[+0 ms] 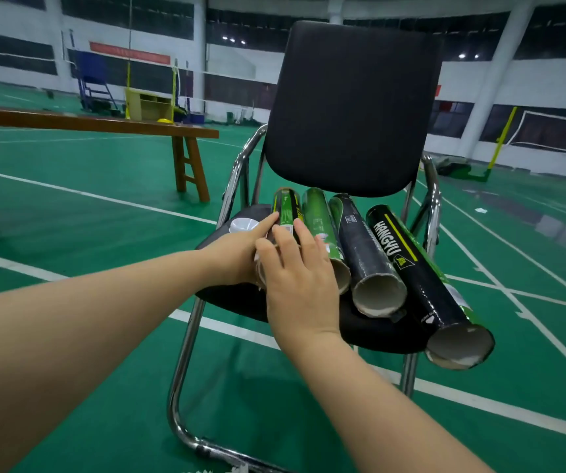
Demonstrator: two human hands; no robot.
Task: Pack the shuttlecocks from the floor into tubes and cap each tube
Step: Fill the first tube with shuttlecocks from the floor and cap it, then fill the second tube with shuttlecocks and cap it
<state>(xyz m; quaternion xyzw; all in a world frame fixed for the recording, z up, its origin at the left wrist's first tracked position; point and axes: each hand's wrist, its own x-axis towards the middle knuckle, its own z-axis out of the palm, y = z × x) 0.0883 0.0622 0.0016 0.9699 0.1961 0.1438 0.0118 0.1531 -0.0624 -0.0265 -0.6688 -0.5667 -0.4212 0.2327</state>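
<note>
At centre frame the left hand (233, 254) cups the leftmost green tube (286, 208), with the right hand (298, 278) flat-fingered across it. It is best lifted level, clear of the next tube (319, 220).

A green floor (87, 233) crossed by white lines (97, 197) is being lit by small ceiling lamps (228, 39), a black chair (353, 107) is being flanked on the left by a wooden bench (104, 122), and both are being backed by white walls (548, 80), dark windows (15, 52) and a pillar (493, 80).
</note>
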